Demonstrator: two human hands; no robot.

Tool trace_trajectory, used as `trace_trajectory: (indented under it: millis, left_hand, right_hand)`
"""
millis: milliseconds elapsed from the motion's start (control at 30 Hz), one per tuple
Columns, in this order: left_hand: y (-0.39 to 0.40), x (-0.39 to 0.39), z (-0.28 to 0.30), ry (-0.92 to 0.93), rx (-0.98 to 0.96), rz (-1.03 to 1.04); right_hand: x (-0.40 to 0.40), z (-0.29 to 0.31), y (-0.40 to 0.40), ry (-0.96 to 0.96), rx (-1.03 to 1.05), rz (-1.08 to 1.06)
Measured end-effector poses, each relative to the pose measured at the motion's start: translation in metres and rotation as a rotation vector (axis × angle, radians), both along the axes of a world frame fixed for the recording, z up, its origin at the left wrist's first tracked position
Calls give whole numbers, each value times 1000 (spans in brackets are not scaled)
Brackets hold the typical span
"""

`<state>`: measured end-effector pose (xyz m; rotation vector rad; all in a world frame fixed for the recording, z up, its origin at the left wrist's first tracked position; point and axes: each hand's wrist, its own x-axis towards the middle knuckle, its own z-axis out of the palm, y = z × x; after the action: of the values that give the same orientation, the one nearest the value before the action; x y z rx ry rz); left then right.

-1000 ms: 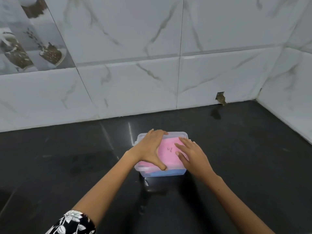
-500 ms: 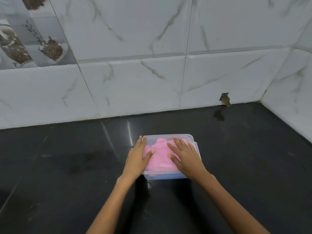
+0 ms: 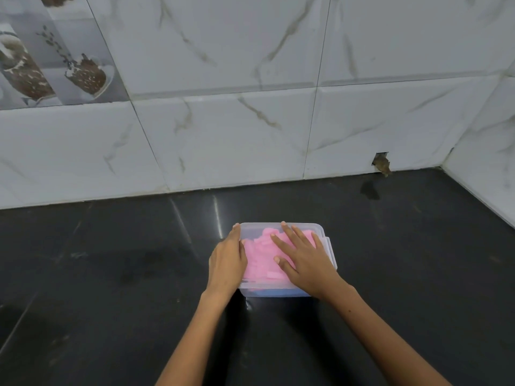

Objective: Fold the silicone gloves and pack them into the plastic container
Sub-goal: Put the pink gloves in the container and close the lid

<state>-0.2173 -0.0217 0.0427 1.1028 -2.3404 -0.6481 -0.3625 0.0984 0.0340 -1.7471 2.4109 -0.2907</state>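
A clear plastic container [image 3: 327,245] stands on the black counter, a little ahead of me. A folded pink silicone glove [image 3: 260,260] fills its top; something blue shows low through the front wall. My left hand [image 3: 227,261] lies flat along the container's left edge, fingers straight. My right hand [image 3: 305,259] rests on top with spread, straight fingers, pressing down over the pink glove. I cannot tell whether a clear lid lies under my hands.
The black counter [image 3: 111,274] runs to a white marble-tiled wall [image 3: 237,135] at the back and another on the right. A small hole in the tiles [image 3: 381,164] sits at counter level, back right.
My left hand slid from the container's top to its left edge and flattened. My right hand spread wider over the top. The view moved slightly closer.
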Motion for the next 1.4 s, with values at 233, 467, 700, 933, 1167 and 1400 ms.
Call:
trace_trajectory:
  millis: [233,467,700,933,1167,1400]
  left_hand:
    - [-4,3,-7,149,33,-16]
    - [0,3,-9,103,-13,39]
    - [4,-4,-7,-359,-170,53]
    - [29,-29,-2,-355,-220,-186]
    - [59,-69,-15,-421,-177,-384]
    - [59,-70,-21,-395,-164,-361]
  right_hand:
    - [5,-3,-2,-4,-52,-3]
    - [6,-5,0,1,-60,2]
    - [1,4,2,1,-60,62]
    - [-15,8,44,-321,-565,-400]
    - [-29,-9,74,-760,-478,-636]
    - [-25,-5,66,-994,-318,-642]
